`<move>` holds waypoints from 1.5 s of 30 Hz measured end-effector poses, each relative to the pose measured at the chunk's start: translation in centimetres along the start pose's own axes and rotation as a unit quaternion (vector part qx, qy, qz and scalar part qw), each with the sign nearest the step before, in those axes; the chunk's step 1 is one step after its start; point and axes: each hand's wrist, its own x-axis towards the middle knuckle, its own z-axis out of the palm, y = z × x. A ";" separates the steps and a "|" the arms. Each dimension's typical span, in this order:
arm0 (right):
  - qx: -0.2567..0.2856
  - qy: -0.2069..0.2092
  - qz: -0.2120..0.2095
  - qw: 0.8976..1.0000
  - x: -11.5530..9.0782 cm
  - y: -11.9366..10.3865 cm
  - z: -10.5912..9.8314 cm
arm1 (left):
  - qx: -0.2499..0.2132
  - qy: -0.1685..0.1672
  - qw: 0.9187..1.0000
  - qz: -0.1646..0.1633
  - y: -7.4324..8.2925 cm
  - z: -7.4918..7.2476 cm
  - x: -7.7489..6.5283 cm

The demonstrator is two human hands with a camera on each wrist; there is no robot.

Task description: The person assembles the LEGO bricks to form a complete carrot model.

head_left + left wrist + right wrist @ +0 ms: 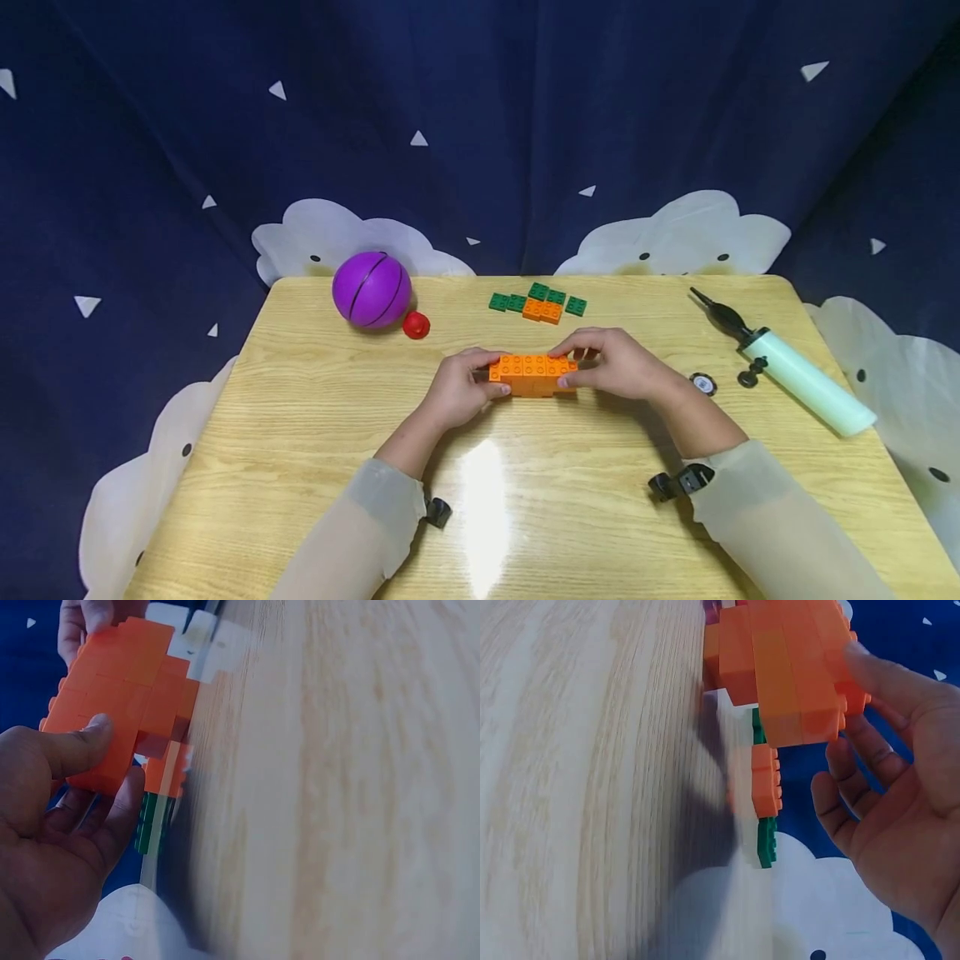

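Observation:
An orange toy-brick structure (534,377), built of several stacked rows, is held between both hands over the middle of the table. Its studs face up, and in the left wrist view the block (120,682) narrows in steps toward its underside. My left hand (459,387) grips the left end, thumb on the near face and fingers behind. On the right end my right hand (615,367) pinches it, thumb in front and index finger on the top edge. The right wrist view shows the other fingers of that hand (907,765) loosely curled below the bricks.
Loose green bricks (498,302) and orange bricks (542,311) lie behind the structure. Back left are a purple ball (372,290) and a small red object (416,325). At right lie a hand pump (810,382), a small black knobbed piece (752,372) and a round chip (703,383).

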 end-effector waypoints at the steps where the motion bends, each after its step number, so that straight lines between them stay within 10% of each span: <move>1: 0.005 -0.002 0.003 1.000 0.1 0.2 0.0 | 0.001 0.000 1.000 0.000 0.0 0.0 0.0; 13: 0.075 -0.005 -0.010 0.997 0.6 1.5 0.0 | -0.003 -0.009 1.000 -0.004 0.1 0.0 0.0; 45: 0.006 0.114 0.072 0.991 5.3 4.7 1.0 | -0.004 -0.011 1.000 -0.007 0.0 -0.1 0.0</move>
